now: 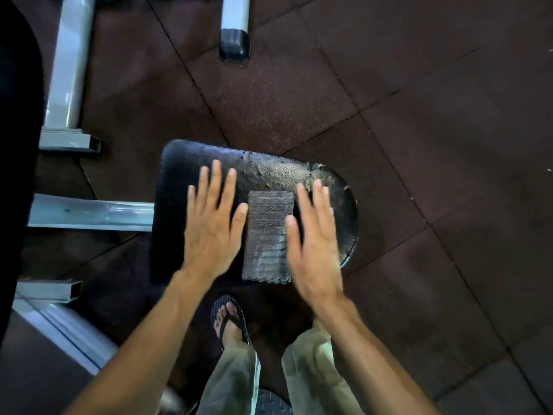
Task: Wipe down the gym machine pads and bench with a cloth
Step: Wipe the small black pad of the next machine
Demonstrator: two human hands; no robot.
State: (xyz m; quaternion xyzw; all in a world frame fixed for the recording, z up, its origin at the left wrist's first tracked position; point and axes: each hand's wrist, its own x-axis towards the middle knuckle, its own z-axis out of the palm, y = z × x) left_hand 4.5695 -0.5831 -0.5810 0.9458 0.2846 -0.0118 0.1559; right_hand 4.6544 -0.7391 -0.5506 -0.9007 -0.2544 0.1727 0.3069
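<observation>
Cloth (266, 235) on pad (179, 175): light, soft, probably limp. Best pinched at one edge. Left hand (212, 223) and right hand (314, 247): grip released, flat.

Right hand (314, 235) motion-blurred, covers cloth (266, 235) right edge; contact unclear. Second foot hidden behind trousers (311, 363).

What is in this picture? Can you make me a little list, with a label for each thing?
place: gym floor of dark rubber tiles
pad: black seat pad, its top worn near the far edge
cloth: folded grey cloth lying flat on the pad
left hand: left hand open, beside the cloth
right hand: right hand open, blurred, at the cloth's other side
frame: white metal frame beside the pad
foot: sandal below the pad
</observation>
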